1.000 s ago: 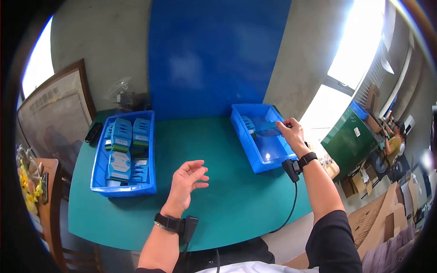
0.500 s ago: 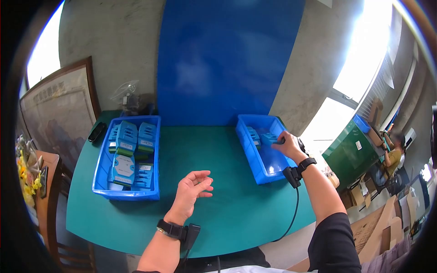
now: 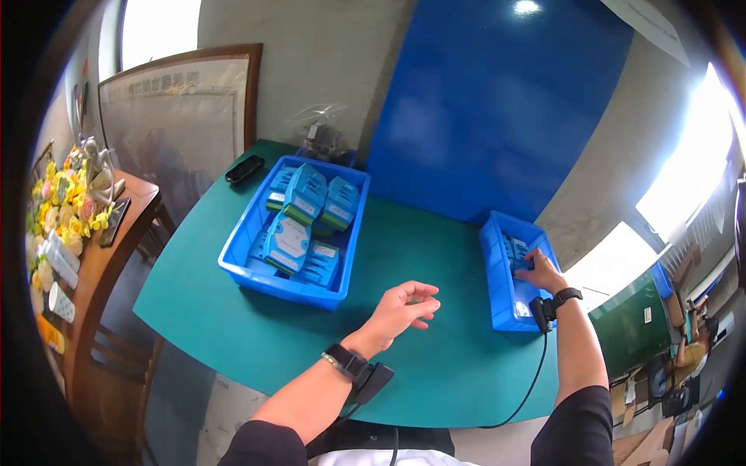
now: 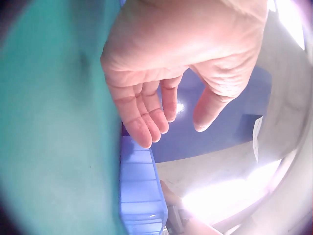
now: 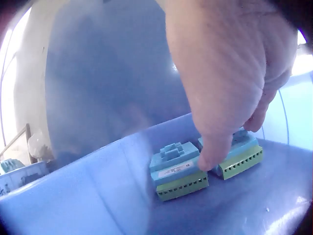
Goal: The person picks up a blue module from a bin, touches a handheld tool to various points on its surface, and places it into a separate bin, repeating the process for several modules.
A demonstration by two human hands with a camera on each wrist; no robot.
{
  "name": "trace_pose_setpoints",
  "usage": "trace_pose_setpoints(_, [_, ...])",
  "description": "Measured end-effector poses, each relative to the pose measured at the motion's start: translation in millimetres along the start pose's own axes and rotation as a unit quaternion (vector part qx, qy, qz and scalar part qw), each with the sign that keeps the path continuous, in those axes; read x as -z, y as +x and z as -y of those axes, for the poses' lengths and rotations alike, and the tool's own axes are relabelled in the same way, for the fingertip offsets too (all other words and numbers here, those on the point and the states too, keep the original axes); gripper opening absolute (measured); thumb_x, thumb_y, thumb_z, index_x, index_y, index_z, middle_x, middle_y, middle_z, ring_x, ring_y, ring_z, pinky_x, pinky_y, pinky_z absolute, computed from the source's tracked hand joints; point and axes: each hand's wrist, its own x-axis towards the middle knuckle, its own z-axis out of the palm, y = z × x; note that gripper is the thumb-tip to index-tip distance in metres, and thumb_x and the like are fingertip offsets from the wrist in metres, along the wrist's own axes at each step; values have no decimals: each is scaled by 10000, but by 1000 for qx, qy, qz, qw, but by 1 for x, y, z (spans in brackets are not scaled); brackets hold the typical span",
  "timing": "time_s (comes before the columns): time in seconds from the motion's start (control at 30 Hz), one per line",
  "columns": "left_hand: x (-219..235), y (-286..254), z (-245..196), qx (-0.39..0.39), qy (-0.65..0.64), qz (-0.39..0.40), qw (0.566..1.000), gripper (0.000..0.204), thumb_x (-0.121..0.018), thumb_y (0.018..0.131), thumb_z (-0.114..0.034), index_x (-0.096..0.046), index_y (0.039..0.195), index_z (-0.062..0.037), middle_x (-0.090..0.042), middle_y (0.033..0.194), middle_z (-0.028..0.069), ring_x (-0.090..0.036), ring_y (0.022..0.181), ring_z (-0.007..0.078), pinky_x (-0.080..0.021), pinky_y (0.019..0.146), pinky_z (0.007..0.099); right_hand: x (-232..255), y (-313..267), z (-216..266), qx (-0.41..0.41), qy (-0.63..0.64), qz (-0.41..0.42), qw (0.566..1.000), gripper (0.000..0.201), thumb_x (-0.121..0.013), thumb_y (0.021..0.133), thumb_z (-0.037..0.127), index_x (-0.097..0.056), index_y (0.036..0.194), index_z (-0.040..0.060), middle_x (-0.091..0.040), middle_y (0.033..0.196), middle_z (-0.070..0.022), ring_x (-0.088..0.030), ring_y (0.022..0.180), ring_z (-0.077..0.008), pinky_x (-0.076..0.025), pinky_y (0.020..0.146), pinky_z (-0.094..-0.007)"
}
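My right hand (image 3: 544, 273) reaches down into the right blue bin (image 3: 500, 299). Its thumb and fingers pinch a blue module with a green terminal strip (image 5: 240, 160), low at the bin's floor. Close beside it sits a matching blue module (image 5: 178, 169) with a white label, upright, its green strip facing the right wrist camera. My left hand (image 3: 396, 313) hovers over the table, fingers loosely bent and thumb apart, holding nothing. To its left stands another blue bin (image 3: 260, 283), where several blue modules (image 3: 287, 242) lie stacked.
Both bins stand on a green table (image 3: 420, 373) with a curved front edge. A black case (image 3: 245, 169) and a clear plastic bag (image 3: 322, 140) lie near the left bin. A cable (image 3: 528, 400) trails from the right wrist. At far right, a person (image 3: 691, 349) sits.
My right hand has lowered the module from above the bin to its floor, beside the other module. The head view has turned left. My left hand stays empty.
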Motion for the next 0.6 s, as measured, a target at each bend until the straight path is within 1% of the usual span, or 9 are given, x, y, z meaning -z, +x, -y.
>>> trace_pose_setpoints(0.1, [1, 0, 1, 3, -1, 7, 1000, 365, -675, 862, -215, -576, 1157, -25, -588, 1031, 72, -595, 864, 145, -536, 738, 294, 17, -12, 32, -9, -63, 1, 998, 408, -758, 742, 200, -566, 1074, 63, -596, 1099, -163, -592, 975, -299, -467, 855, -380])
trace_pose_setpoints(0.2, [1, 0, -2, -2, -1, 8, 1000, 368, -675, 862, -220, -576, 1159, -26, -592, 1025, 69, -594, 862, 142, -534, 735, 293, 27, -16, 37, 38, 25, -118, 992, 325, -703, 777, 110, -569, 1068, 61, -601, 1054, -150, -625, 878, -272, -496, 791, -347])
trace_pose_setpoints(0.23, [1, -1, -3, -4, 5, 7, 1000, 368, -674, 863, -219, -576, 1159, -25, -594, 1021, 67, -594, 862, 139, -534, 735, 293, 27, -21, 44, 57, 95, -166, 980, 283, -652, 810, 47, -556, 1077, 39, -599, 1005, -119, -639, 806, -208, -512, 719, -301])
trace_pose_setpoints(0.27, [0, -1, -4, -6, 12, 6, 1000, 367, -674, 863, -218, -575, 1159, -24, -596, 1018, 65, -595, 861, 137, -534, 734, 294, 27, -30, 52, 76, 179, -201, 960, 274, -641, 819, 42, -552, 1078, 32, -595, 997, -108, -637, 797, -190, -511, 706, -288])
trace_pose_setpoints(0.33, [-2, -2, -6, -16, 39, 4, 999, 364, -673, 864, -214, -575, 1158, -23, -599, 1014, 60, -596, 859, 131, -534, 732, 293, 28, -71, 120, 108, 343, -265, 895, 255, -618, 837, 33, -542, 1079, 17, -587, 981, -86, -633, 781, -154, -510, 680, -263])
trace_pose_setpoints(0.4, [-6, -5, -5, -29, 82, 2, 996, 360, -673, 863, -208, -575, 1157, -24, -603, 1012, 56, -598, 855, 125, -533, 728, 292, 6, -98, 156, 161, 396, -265, 864, 240, -580, 854, 5, -532, 1089, 7, -583, 993, -73, -632, 771, -125, -503, 648, -233])
trace_pose_setpoints(0.5, [-10, -9, -6, -49, 114, -10, 992, 319, -680, 855, -180, -596, 1121, -23, -612, 1007, 57, -606, 839, 121, -529, 713, 286, -49, -122, 183, 116, 421, -229, 870, 257, -616, 840, 7, -537, 1084, 5, -592, 991, -69, -601, 741, -119, -487, 678, -248])
trace_pose_setpoints(0.53, [-11, -13, -8, -72, 127, -41, 988, 301, -686, 850, -171, -606, 1104, -28, -616, 998, 56, -607, 834, 118, -527, 709, 282, -74, -121, 181, 106, 427, -245, 864, 251, -627, 827, -1, -550, 1066, 4, -604, 962, -64, -586, 722, -118, -480, 687, -260])
trace_pose_setpoints(0.6, [-12, -20, -15, -120, 153, -99, 976, 266, -696, 839, -152, -627, 1070, -39, -625, 981, 52, -610, 822, 114, -523, 701, 273, -93, -132, 194, 87, 400, -298, 862, 214, -629, 820, 3, -571, 1026, 5, -611, 904, -84, -607, 752, -138, -486, 674, -284])
